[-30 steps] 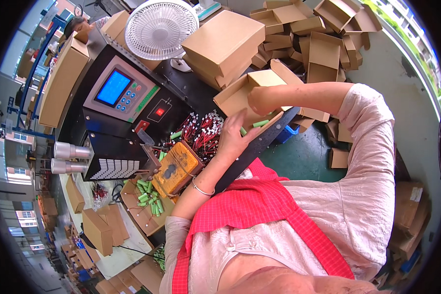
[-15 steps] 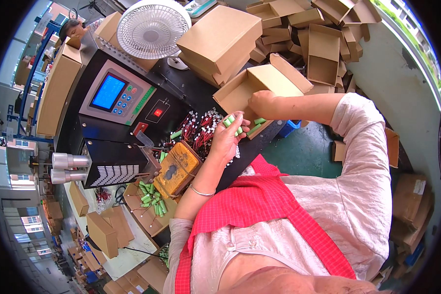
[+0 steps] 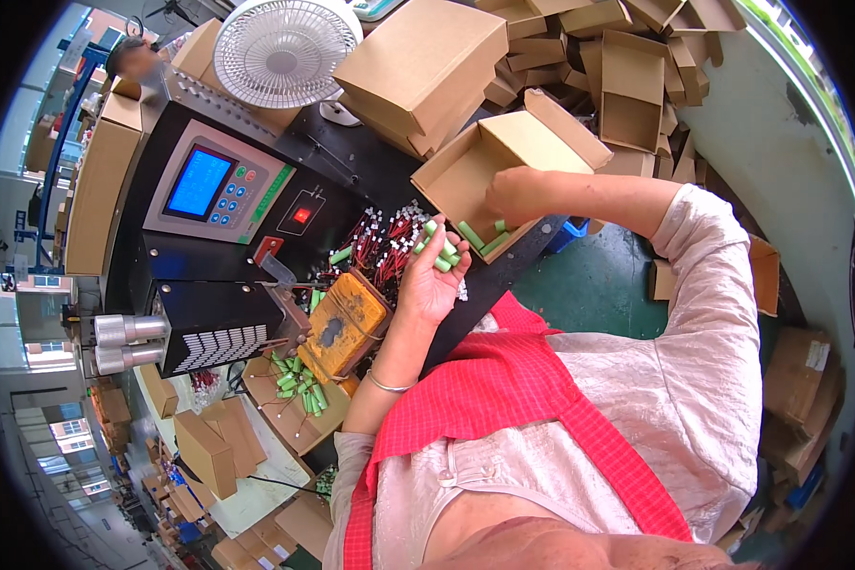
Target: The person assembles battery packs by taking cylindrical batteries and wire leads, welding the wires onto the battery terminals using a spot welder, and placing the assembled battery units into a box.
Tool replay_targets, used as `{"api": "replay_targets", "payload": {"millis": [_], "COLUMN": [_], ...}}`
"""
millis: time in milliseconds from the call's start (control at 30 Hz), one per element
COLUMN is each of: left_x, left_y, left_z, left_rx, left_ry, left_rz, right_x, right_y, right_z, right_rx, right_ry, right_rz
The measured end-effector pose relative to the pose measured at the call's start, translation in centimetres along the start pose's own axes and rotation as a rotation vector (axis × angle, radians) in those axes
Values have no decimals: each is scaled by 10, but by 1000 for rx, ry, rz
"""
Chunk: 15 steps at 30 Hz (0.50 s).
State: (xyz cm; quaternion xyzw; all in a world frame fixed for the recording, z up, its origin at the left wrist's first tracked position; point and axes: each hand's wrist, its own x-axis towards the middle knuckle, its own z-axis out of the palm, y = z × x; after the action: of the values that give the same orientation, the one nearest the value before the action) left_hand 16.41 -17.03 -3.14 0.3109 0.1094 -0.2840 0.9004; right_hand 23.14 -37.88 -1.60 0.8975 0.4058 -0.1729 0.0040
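Note:
My left hand (image 3: 429, 283) is turned palm up, with its fingers curled round several green cylindrical battery cells (image 3: 444, 259). It is just beside the near corner of an open cardboard box (image 3: 458, 180). My right hand (image 3: 521, 196) reaches into that box from the right, its fingers curled and bent down. What those fingers grip, if anything, is hidden from view. A few green cells (image 3: 470, 235) lie in the box near its front wall, below my right hand. Red-wired white connectors (image 3: 387, 249) lie in a heap left of my left hand.
A black machine with a blue screen (image 3: 199, 182) stands at the left, with a yellow block (image 3: 345, 328) before it. More wired cells (image 3: 301, 388) sit in a lower carton. Behind are a white fan (image 3: 285, 57), stacked boxes (image 3: 423, 71) and piled open cartons (image 3: 632, 90). Another person is at far left.
My left hand has moved slightly down and left, and its grip on the cells looks looser. More of a cell shows in the box. My right hand remains inside, its fingers curled tighter.

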Motion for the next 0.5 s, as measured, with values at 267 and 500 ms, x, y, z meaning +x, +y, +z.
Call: {"api": "replay_targets", "payload": {"millis": [267,500], "left_x": [-4,-11], "left_y": [-1,-2], "left_z": [5,-4], "left_rx": [-84,-145], "left_ry": [12,63], "left_rz": [3,-46], "right_x": [1,18], "right_y": [-18,-29], "right_z": [-35,-2], "right_rx": [916,529], "right_ry": [106,-45], "right_rz": [238,225]}}
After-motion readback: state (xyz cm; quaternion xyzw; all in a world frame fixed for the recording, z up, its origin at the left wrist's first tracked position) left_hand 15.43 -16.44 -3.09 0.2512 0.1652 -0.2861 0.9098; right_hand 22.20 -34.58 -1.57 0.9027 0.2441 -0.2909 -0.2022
